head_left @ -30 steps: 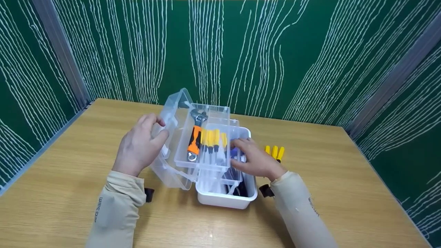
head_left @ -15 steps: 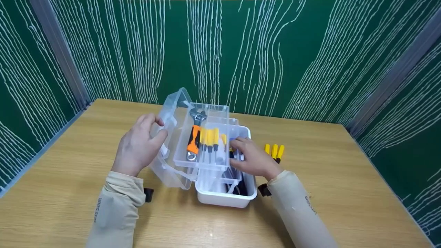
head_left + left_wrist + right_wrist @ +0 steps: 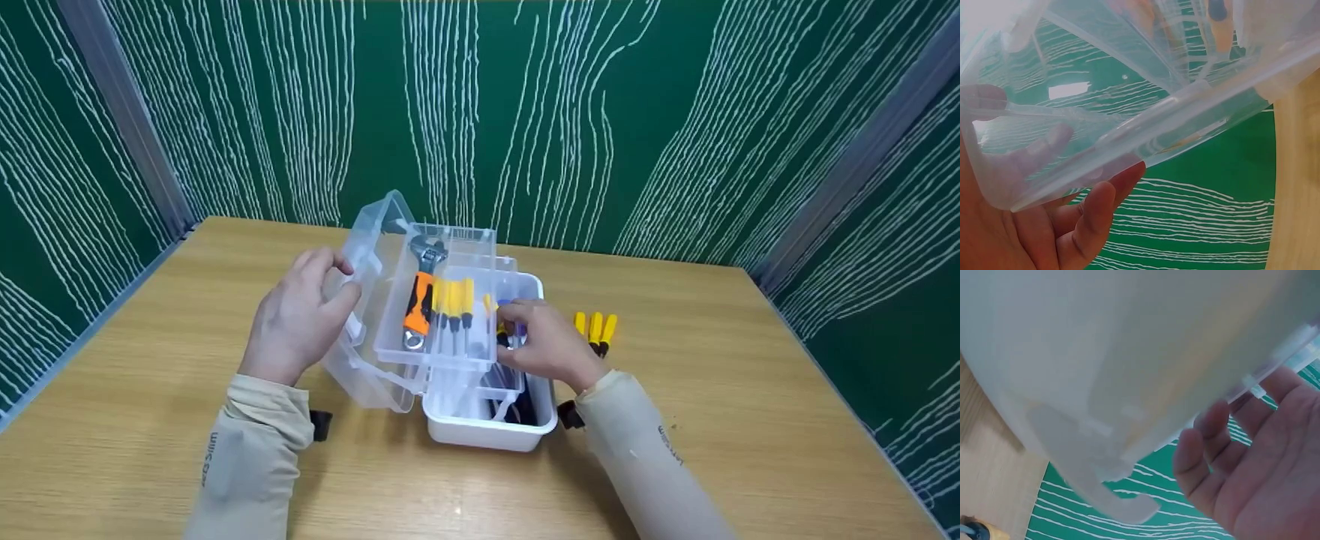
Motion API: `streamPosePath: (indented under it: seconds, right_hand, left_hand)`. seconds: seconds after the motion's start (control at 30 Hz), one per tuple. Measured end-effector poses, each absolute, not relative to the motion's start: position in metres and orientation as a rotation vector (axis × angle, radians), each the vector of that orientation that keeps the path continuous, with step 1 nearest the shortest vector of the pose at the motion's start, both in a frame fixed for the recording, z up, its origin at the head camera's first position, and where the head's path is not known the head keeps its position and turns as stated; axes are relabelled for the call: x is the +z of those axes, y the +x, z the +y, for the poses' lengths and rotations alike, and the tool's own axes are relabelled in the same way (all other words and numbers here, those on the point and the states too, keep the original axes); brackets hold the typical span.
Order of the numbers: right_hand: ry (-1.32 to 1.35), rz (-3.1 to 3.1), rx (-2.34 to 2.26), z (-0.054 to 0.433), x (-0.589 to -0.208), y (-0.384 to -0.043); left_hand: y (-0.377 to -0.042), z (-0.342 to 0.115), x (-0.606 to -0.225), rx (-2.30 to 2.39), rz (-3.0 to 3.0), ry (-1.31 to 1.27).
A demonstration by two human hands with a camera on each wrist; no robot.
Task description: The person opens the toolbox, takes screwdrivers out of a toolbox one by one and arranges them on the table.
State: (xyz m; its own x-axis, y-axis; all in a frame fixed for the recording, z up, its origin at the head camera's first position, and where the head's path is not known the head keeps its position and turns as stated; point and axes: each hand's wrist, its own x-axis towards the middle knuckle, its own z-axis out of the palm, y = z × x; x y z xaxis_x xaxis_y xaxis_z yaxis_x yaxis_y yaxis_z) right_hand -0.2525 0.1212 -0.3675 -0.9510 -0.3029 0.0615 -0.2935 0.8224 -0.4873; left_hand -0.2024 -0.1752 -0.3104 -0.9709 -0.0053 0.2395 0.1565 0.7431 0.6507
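Observation:
A toolbox with a white base and a clear lid stands unlatched on the table. My left hand holds the lid at its left side; in the left wrist view the lid edge passes between the thumb and fingers. The upper clear tray carries an adjustable wrench with orange and black handle, and several yellow-handled screwdrivers. My right hand is over the lower tray, fingertips beside the upper tray's right edge. Yellow and purple pieces show between thumb and fingers; their grip is hidden.
Three yellow-handled screwdrivers lie on the wooden table right of the toolbox. Dark items sit in the base under the trays. Green walls with white lines surround the table.
The right hand's fingers have shifted slightly at the lower tray, showing more of the yellow and purple pieces. The left hand stays on the lid, and the toolbox keeps its place.

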Motion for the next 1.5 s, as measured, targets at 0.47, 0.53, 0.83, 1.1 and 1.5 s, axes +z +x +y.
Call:
streamPosePath:
  seconds: [0.47, 0.53, 0.83, 1.1, 1.5]
  right_hand:
    - [-0.544, 3.025, -0.834, 0.117, -0.37, -0.252]
    - [-0.573, 3.03, -0.848, 0.118, -0.369, -0.252]
    - [-0.669, 3.014, -0.992, 0.124, -0.364, -0.251]
    - [-0.713, 2.948, -1.249, 0.135, -0.357, -0.254]
    - [-0.752, 2.985, -1.474, 0.16, -0.351, -0.263]
  left_hand:
    - [-0.202, -0.178, -0.315, -1.038, -2.711, -0.107]
    - [-0.202, -0.178, -0.314, -1.041, -2.713, -0.108]
    - [-0.202, -0.176, -0.311, -1.043, -2.718, -0.12]
    - [-0.203, -0.175, -0.311, -1.033, -2.721, -0.122]
    - [-0.203, -0.175, -0.312, -1.014, -2.681, -0.129]
